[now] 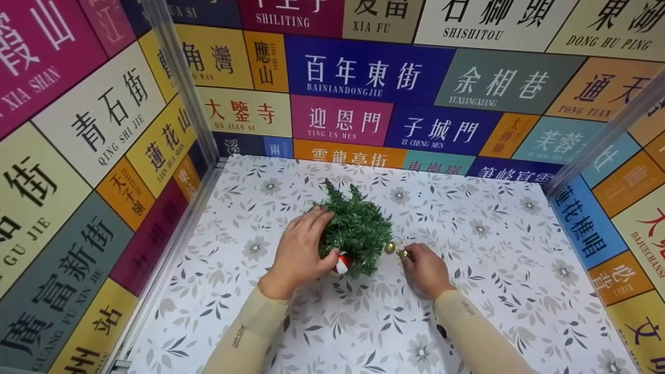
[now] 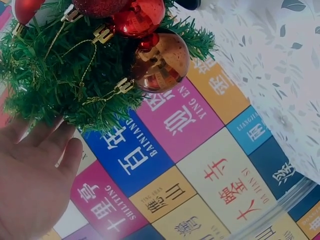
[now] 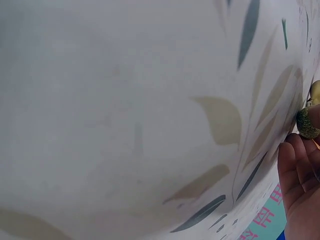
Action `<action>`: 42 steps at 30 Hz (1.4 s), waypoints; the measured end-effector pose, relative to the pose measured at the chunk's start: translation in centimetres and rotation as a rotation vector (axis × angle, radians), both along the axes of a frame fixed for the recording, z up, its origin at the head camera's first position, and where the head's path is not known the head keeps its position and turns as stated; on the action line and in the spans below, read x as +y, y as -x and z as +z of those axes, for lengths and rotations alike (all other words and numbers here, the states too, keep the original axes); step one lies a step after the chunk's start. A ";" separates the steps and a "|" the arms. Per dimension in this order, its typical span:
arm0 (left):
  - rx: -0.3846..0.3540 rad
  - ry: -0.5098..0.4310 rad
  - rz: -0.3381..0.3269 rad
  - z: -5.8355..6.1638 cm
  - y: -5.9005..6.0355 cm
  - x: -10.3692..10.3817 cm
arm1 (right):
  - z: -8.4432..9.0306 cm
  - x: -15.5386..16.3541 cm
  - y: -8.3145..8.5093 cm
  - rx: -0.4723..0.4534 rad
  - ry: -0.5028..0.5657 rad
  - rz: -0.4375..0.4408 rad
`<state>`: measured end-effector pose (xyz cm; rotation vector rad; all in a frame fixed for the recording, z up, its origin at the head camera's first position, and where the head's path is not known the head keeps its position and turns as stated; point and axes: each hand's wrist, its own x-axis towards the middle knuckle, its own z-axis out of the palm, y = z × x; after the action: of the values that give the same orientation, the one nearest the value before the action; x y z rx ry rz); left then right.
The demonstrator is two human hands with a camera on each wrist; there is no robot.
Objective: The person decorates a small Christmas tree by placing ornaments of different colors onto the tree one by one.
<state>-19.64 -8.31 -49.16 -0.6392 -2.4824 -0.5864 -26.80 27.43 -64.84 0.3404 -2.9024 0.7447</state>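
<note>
A small green artificial Christmas tree [image 1: 361, 223] is at the middle of the table. My left hand [image 1: 301, 249] rests against its left side, its fingertips partly hidden in the branches and its thumb by a red-and-white ball [image 1: 341, 263]. In the left wrist view, shiny red balls [image 2: 142, 19] and a bronze ball [image 2: 162, 62] with gold strings show on the tree. To the tree's right, my right hand [image 1: 427, 267] pinches a small gold bauble [image 1: 403, 253]; its glittery surface shows in the right wrist view. Another gold bauble [image 1: 390, 248] sits between that hand and the branches.
A white tablecloth [image 1: 218, 311] with grey leaves and flowers covers the table. Walls [image 1: 358, 78] of colourful street-name panels rise behind and on both sides. Metal posts [image 1: 189, 83] stand at the corners. A small dark object [image 1: 441, 331] shows beside the right forearm.
</note>
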 end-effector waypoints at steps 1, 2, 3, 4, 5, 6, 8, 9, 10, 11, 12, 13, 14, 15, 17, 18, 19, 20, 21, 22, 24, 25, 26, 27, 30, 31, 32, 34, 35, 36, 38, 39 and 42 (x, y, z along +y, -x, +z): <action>0.001 -0.001 -0.003 0.0 0.0 0.0 | 0.0 0.0 0.0 0.001 0.002 0.001; 0.000 -0.001 -0.005 0.0 0.0 0.0 | 0.0 0.0 0.0 0.000 0.001 -0.001; 0.000 -0.001 -0.008 0.1 0.0 -0.1 | 0.0 0.0 0.0 -0.001 0.001 0.000; -0.002 -0.001 -0.010 0.1 0.0 -0.1 | 0.0 0.0 0.0 0.000 0.000 0.000; -0.006 0.001 -0.012 0.1 0.0 -0.1 | 0.0 0.0 0.0 0.001 -0.003 -0.001; -0.010 0.001 -0.014 0.1 0.0 -0.1 | 0.0 0.0 -0.1 0.001 -0.004 -0.003; -0.018 0.003 -0.018 0.2 0.0 -0.2 | 0.0 -0.1 -0.1 0.002 -0.009 -0.005; -0.020 0.003 -0.019 0.2 0.0 -0.2 | 0.1 -0.1 -0.1 0.003 -0.008 -0.006; -0.022 0.003 -0.020 0.2 0.0 -0.2 | 0.1 -0.1 -0.1 0.004 -0.007 -0.010; -0.023 0.003 -0.023 0.3 0.0 -0.3 | 0.1 -0.1 -0.2 0.007 -0.006 -0.010; -0.020 0.000 -0.027 0.3 0.0 -0.3 | 0.1 -0.1 -0.1 0.010 -0.003 -0.009; -0.018 -0.001 -0.029 0.3 0.0 -0.3 | 0.0 -0.1 -0.1 0.014 -0.001 -0.008; -0.015 -0.004 -0.033 0.3 0.0 -0.3 | 0.0 -0.1 -0.1 0.017 0.003 -0.006; -0.013 -0.007 -0.036 0.3 0.0 -0.4 | 0.0 -0.1 -0.1 0.017 0.005 -0.007; -0.013 -0.012 -0.042 0.3 0.0 -0.4 | 0.0 0.0 -0.1 0.022 0.005 -0.001; -0.013 -0.013 -0.045 0.2 0.1 -0.5 | 0.0 0.0 -0.1 0.019 0.005 0.000; -0.015 -0.013 -0.047 0.2 0.1 -0.5 | 0.0 0.0 -0.1 0.012 0.005 -0.001; -0.016 -0.014 -0.050 0.2 0.1 -0.5 | 0.0 0.0 -0.1 0.007 0.005 0.001; -0.017 -0.014 -0.052 0.2 0.1 -0.6 | 0.0 0.0 -0.2 -0.001 0.004 -0.001; -0.015 -0.015 -0.055 0.2 0.2 -0.6 | 0.0 0.0 -0.2 -0.007 0.004 0.002; -0.014 -0.017 -0.060 0.2 0.2 -0.6 | 0.1 0.0 -0.2 -0.022 0.006 -0.002; -0.013 -0.019 -0.062 0.2 0.2 -0.6 | 0.1 0.0 -0.2 -0.024 0.006 -0.002; -0.013 -0.021 -0.063 0.2 0.2 -0.7 | 0.1 0.0 -0.2 -0.024 0.008 0.000; -0.011 -0.024 -0.066 0.2 0.2 -0.7 | 0.2 0.0 -0.1 -0.025 0.008 -0.002; -0.005 -0.029 -0.070 0.2 0.3 -0.7 | 0.1 0.0 -0.1 -0.008 0.010 0.003; -0.003 -0.030 -0.071 0.2 0.3 -0.7 | 0.1 0.0 -0.1 0.000 0.010 0.005; -0.001 -0.032 -0.072 0.2 0.3 -0.7 | 0.1 0.0 -0.1 0.006 0.013 0.005; 0.003 -0.035 -0.073 0.2 0.3 -0.7 | 0.0 0.0 -0.1 0.019 0.017 0.008; 0.004 -0.036 -0.074 0.2 0.3 -0.7 | 0.0 0.0 -0.2 0.023 0.018 0.008; 0.002 -0.036 -0.073 0.2 0.3 -0.7 | 0.0 0.0 -0.2 0.025 0.017 0.006; 0.000 -0.035 -0.073 0.2 0.4 -0.7 | 0.0 -0.1 -0.2 0.019 0.017 -0.002; -0.002 -0.033 -0.072 0.1 0.4 -0.7 | 0.0 -0.1 -0.2 0.017 0.017 -0.003; -0.012 -0.027 -0.067 0.1 0.3 -0.8 | 0.2 -0.2 -0.2 0.005 0.023 -0.009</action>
<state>-19.97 -9.10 -49.02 -0.7130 -2.4675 -0.6503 -26.57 27.25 -64.67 0.3262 -2.8861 0.7744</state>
